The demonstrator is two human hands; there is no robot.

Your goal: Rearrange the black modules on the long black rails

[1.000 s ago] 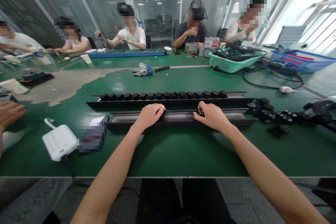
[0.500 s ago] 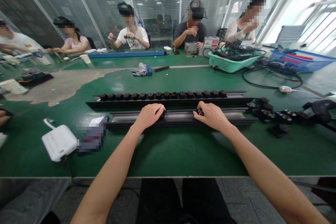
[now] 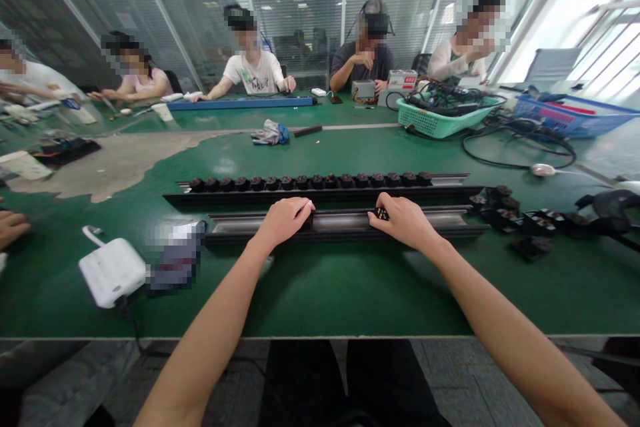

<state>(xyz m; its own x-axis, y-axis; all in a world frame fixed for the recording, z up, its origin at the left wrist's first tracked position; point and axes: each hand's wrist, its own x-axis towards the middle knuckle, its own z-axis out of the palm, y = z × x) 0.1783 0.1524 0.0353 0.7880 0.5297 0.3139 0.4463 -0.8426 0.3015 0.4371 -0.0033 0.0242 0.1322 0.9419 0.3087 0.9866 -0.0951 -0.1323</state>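
at a green table (image 3: 360, 300), with both bare hands over the near black rail (image 3: 343, 221). clamping a small black block (image 3: 382, 213) between thumb and fingers of the right hand (image 3: 406, 220), pale dots visible on the block; at the channel, right of the rail's middle. resting the left hand (image 3: 284, 220) on the same rail, left of middle, fingers drawn together and curled over the channel; cannot tell whether closed on something dark just beneath. between the hands, a stretch of silver channel. just beyond, parallel, a far black rail (image 3: 325, 198) bearing a row of black blocks (image 3: 317, 181), set side by side along most of its length. off the right ends of the rails, a scatter of loose blocks (image 3: 510, 219). left of the near rail, a dark pouch (image 3: 175, 267), partly blurred, and beside it a white box (image 3: 113, 271) with a cable. farther across, crumpled gloves (image 3: 271, 133) near a short dark strip (image 3: 308, 131); to the right, a green basket (image 3: 440, 125) heaped with cables. at the left edge, a co-worker's hand (image 3: 13, 229), well apart.
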